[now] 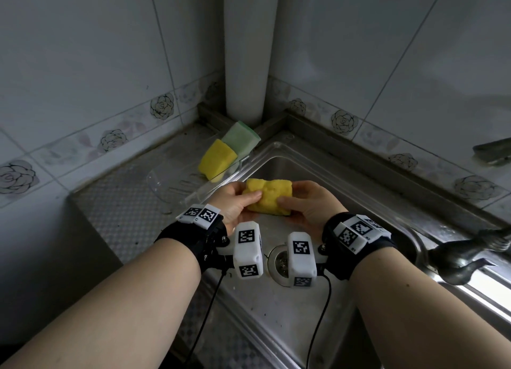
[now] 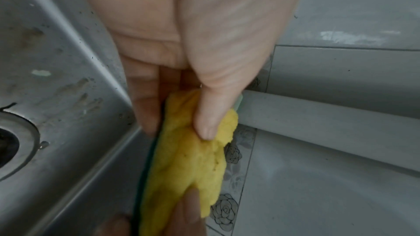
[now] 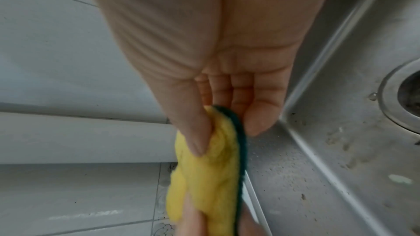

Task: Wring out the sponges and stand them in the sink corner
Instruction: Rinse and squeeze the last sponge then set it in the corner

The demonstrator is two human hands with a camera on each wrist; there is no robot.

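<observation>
I hold a yellow sponge (image 1: 269, 197) with a dark green scrub back over the steel sink (image 1: 304, 307). My left hand (image 1: 240, 200) pinches its left end, thumb on top (image 2: 205, 123). My right hand (image 1: 304, 202) pinches the right end, thumb pressed into the foam (image 3: 197, 143). The sponge (image 2: 186, 168) is squashed and wrinkled between them; its green backing (image 3: 240, 143) shows along one edge. Two more sponges stand leaning in the far corner: a yellow one (image 1: 218, 158) and a pale green one (image 1: 242, 139).
A clear plastic tray (image 1: 171, 189) lies on the patterned steel drainboard (image 1: 121, 211) left of the basin, under the corner sponges. The drain (image 1: 279, 260) is below my wrists. A white pipe (image 1: 249, 50) runs up the tiled corner. A dark faucet (image 1: 467, 255) reaches in from the right.
</observation>
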